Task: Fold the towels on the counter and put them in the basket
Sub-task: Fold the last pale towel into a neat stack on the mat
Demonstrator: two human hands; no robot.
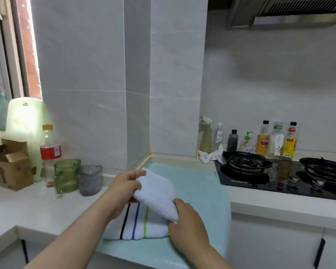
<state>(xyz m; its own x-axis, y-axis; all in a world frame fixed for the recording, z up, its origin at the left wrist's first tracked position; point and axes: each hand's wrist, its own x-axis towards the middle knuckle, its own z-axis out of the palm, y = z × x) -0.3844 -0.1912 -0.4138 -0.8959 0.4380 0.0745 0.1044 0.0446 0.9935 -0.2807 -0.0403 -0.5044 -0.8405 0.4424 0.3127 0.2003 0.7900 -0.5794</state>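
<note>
Desk: Pale-tiled kitchen corner, white bench (37, 206) running to a black gas hob (270, 177). Where is the towel?

Photographer: On a mint-green mat (202, 191) laid over the bench, just left of the hob. A white towel (144, 228) with black, blue and green stripes lies folded flat there, near the front edge.

Desk: Who holds what?

Photographer: Both hold a plain white fold (156, 191) raised above the striped layer. The left grip (124, 188) pinches its upper-left end, thumb on top, fingers curled beneath. The right grip (184, 222) holds the lower-right end, fingers tucked under the cloth, back of the hand to the camera. The fold slants between them, high at the left, low at the right, over the stripes.

Desk: One cloth or two?

Photographer: Cannot tell from this angle.

Desk: Surroundings?

Photographer: Left of the mat stand a green glass mug (66, 175), a grey glass tumbler (89, 180) just beside it, a red-labelled soda bottle (49, 148) and an open cardboard box (8, 164). Behind the hob, a row of bottles (275, 140) lines the wall, with a spray bottle (206, 136) at its left end.
</note>
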